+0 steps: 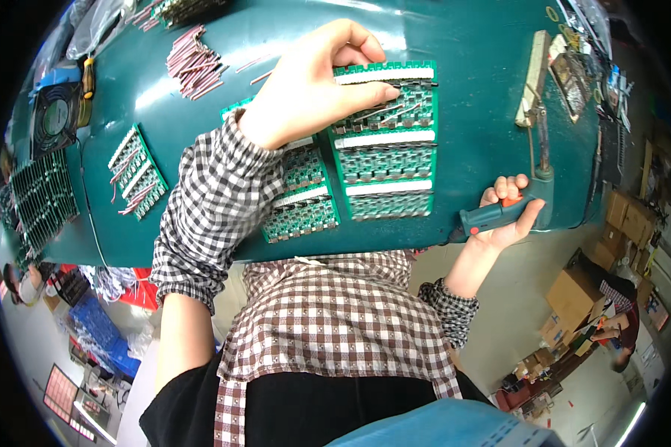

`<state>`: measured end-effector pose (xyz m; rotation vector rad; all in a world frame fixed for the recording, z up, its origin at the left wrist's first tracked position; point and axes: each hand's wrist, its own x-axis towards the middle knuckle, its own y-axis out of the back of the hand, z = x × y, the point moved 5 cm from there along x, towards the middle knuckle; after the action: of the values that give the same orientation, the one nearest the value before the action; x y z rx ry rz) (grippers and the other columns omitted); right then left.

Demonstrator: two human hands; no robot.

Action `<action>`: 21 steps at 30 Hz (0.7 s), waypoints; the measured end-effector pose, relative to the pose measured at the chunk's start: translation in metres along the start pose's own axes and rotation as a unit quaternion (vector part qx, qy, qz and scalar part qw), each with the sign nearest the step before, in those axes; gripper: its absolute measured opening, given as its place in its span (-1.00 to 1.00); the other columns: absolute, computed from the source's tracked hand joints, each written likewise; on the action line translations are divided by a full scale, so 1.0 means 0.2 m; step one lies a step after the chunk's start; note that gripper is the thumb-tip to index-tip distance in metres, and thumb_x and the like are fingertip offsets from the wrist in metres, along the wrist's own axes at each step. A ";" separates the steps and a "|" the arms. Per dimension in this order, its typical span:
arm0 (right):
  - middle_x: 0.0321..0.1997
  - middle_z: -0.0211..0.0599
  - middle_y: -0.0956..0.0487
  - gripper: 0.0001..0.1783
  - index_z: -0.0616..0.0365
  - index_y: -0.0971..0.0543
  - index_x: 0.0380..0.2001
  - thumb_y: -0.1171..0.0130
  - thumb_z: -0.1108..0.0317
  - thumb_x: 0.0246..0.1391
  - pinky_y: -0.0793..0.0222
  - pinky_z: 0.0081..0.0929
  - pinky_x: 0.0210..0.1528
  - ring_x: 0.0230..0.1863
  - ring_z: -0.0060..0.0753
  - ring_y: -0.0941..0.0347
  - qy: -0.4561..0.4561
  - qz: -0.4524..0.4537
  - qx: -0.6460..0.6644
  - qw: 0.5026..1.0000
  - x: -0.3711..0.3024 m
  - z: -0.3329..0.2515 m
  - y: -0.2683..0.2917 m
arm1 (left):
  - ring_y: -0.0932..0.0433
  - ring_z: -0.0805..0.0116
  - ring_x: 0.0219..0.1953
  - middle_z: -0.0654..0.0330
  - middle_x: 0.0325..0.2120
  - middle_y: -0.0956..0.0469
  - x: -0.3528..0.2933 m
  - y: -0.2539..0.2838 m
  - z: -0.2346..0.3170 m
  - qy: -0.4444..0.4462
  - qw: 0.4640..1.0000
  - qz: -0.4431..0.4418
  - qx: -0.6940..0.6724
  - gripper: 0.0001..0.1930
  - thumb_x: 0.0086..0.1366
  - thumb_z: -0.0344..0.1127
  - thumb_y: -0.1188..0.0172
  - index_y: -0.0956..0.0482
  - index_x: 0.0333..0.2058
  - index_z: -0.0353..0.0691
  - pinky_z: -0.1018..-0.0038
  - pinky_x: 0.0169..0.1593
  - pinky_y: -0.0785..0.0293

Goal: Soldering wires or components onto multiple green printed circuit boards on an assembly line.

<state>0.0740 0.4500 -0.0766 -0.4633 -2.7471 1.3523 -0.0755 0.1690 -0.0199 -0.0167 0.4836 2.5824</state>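
Observation:
My left hand (309, 93) reaches over a green circuit board panel (388, 160) with white connector strips across it. Its fingers curl at the panel's far edge and the thumb lies on the near side of the first white strip, so that edge is between them. Thin wires (380, 113) lie on the panel beside the thumb. A second green panel (302, 212) sits to the left, partly hidden by my left wrist and sleeve. At the right table edge, my right hand (503, 235) is wrapped round a green soldering gun (488, 217) with a red trigger; its barrel points away.
Cut pinkish wires (194, 63) lie piled at the far left. A smaller board (138, 173), a black fan (54, 112) and a stack of boards (45, 197) are on the left. A wooden block (533, 74) stands beyond the gun. Another person (620, 320) is far right.

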 end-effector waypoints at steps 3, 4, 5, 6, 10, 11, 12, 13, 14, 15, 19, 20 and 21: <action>-0.42 -0.38 -0.40 -0.51 0.20 -0.36 -0.19 -0.05 -0.06 0.16 -0.39 -0.51 -0.31 -0.34 -0.45 -0.32 0.008 0.019 -0.029 0.999 0.03 -0.01 0.02 | -0.50 0.54 -0.22 0.25 -0.33 -0.50 -0.01 0.05 0.14 -0.086 0.974 0.090 -0.188 -0.64 0.08 -0.51 -0.32 -0.35 -0.18 -0.24 0.61 -0.15 -0.48; -0.44 -0.42 -0.41 -0.50 0.17 -0.38 -0.20 -0.04 -0.11 0.15 -0.37 -0.53 -0.34 -0.35 -0.47 -0.33 0.005 0.047 -0.055 0.997 0.04 -0.01 0.04 | -0.49 0.52 -0.18 0.25 -0.28 -0.48 -0.02 0.06 0.19 -0.109 0.965 0.110 -0.213 -0.61 0.07 -0.55 -0.31 -0.31 -0.18 -0.23 0.60 -0.15 -0.49; -0.45 -0.41 -0.42 -0.51 0.16 -0.39 -0.21 -0.03 -0.10 0.15 -0.36 -0.51 -0.34 -0.35 -0.46 -0.33 0.008 0.056 -0.064 0.996 0.05 -0.02 0.06 | -0.48 0.51 -0.16 0.26 -0.26 -0.46 -0.03 0.07 0.25 -0.142 0.953 0.126 -0.236 -0.59 0.07 -0.57 -0.31 -0.29 -0.18 -0.22 0.60 -0.14 -0.49; -0.45 -0.41 -0.42 -0.51 0.16 -0.39 -0.21 -0.03 -0.10 0.15 -0.36 -0.51 -0.34 -0.35 -0.46 -0.33 0.017 0.039 -0.061 0.997 0.06 -0.02 0.04 | -0.48 0.50 -0.14 0.26 -0.24 -0.44 -0.05 0.10 0.31 -0.175 0.940 0.143 -0.255 -0.58 0.06 -0.58 -0.31 -0.27 -0.18 -0.21 0.59 -0.13 -0.49; -0.24 -0.29 -0.50 -0.48 0.20 -0.40 -0.11 -0.03 -0.07 0.14 -0.41 -0.30 -0.17 -0.14 -0.30 -0.41 0.014 0.179 -0.136 0.974 -0.01 -0.03 0.22 | -0.46 0.50 -0.13 0.26 -0.23 -0.40 -0.12 0.15 0.49 -0.216 0.908 0.167 -0.319 -0.59 0.08 -0.62 -0.25 -0.27 -0.16 -0.20 0.57 -0.05 -0.46; -0.09 -0.24 -0.47 -0.44 0.19 -0.37 -0.02 0.01 -0.08 0.16 -0.38 -0.20 -0.07 -0.03 -0.23 -0.38 0.037 0.165 -0.116 0.979 -0.01 -0.02 0.23 | -0.46 0.50 -0.13 0.26 -0.23 -0.40 -0.13 0.15 0.54 -0.233 0.904 0.166 -0.319 -0.59 0.08 -0.62 -0.25 -0.27 -0.16 -0.20 0.57 -0.05 -0.46; 0.05 -0.18 -0.43 -0.40 0.19 -0.34 0.07 0.06 -0.08 0.17 -0.35 -0.10 0.03 0.07 -0.15 -0.35 0.054 0.144 -0.094 0.984 0.03 0.00 0.23 | -0.45 0.50 -0.13 0.26 -0.24 -0.39 -0.13 0.15 0.56 -0.229 0.891 0.166 -0.354 -0.60 0.09 -0.62 -0.24 -0.27 -0.15 -0.21 0.57 -0.05 -0.46; 0.05 -0.18 -0.43 -0.40 0.19 -0.34 0.07 0.06 -0.08 0.17 -0.35 -0.10 0.03 0.07 -0.15 -0.35 0.063 0.133 -0.093 0.985 0.03 0.00 0.24 | -0.45 0.50 -0.13 0.27 -0.24 -0.39 -0.14 0.15 0.58 -0.221 0.879 0.162 -0.391 -0.61 0.10 -0.63 -0.22 -0.27 -0.15 -0.23 0.56 -0.05 -0.46; 0.04 -0.19 -0.44 -0.43 0.17 -0.36 0.06 0.06 -0.07 0.17 -0.36 -0.12 0.02 0.05 -0.16 -0.36 0.064 0.143 -0.093 0.983 0.03 0.01 0.25 | -0.45 0.50 -0.13 0.27 -0.24 -0.39 -0.15 0.15 0.60 -0.234 0.876 0.161 -0.391 -0.61 0.10 -0.63 -0.22 -0.27 -0.15 -0.23 0.56 -0.05 -0.46; 0.03 -0.21 -0.45 -0.45 0.14 -0.37 0.05 0.07 -0.06 0.18 -0.36 -0.14 0.01 0.04 -0.18 -0.37 0.062 0.152 -0.092 0.982 0.03 0.01 0.26 | -0.45 0.49 -0.13 0.26 -0.23 -0.39 -0.16 0.16 0.62 -0.238 0.870 0.163 -0.400 -0.61 0.10 -0.63 -0.21 -0.27 -0.15 -0.23 0.56 -0.05 -0.46; -0.02 -0.25 -0.49 -0.55 0.06 -0.42 0.00 0.08 0.00 0.19 -0.39 -0.23 -0.03 -0.04 -0.24 -0.42 0.050 0.202 -0.092 0.974 0.03 0.02 0.27 | -0.46 0.48 -0.13 0.24 -0.21 -0.40 -0.20 0.18 0.68 -0.266 0.858 0.173 -0.404 -0.61 0.10 -0.63 -0.22 -0.27 -0.15 -0.24 0.55 -0.03 -0.45; -0.03 -0.27 -0.50 -0.57 0.04 -0.43 -0.01 0.09 0.01 0.19 -0.39 -0.25 -0.04 -0.06 -0.25 -0.43 0.045 0.217 -0.093 0.971 0.04 0.03 0.27 | -0.46 0.49 -0.13 0.24 -0.21 -0.40 -0.21 0.19 0.69 -0.276 0.856 0.182 -0.398 -0.61 0.10 -0.63 -0.22 -0.27 -0.15 -0.23 0.56 -0.03 -0.45; -0.05 -0.30 -0.51 -0.59 0.03 -0.44 -0.02 0.08 0.02 0.20 -0.42 -0.27 -0.08 -0.07 -0.28 -0.43 0.047 0.194 -0.077 0.977 0.04 0.02 0.18 | -0.46 0.51 -0.14 0.25 -0.21 -0.40 -0.22 0.19 0.68 -0.291 0.859 0.193 -0.376 -0.61 0.10 -0.63 -0.23 -0.27 -0.15 -0.23 0.56 -0.04 -0.45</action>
<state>0.0736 0.4693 -0.1082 -1.0933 -2.7915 1.1410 -0.0459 0.1638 0.1258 0.6254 -0.8269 2.7852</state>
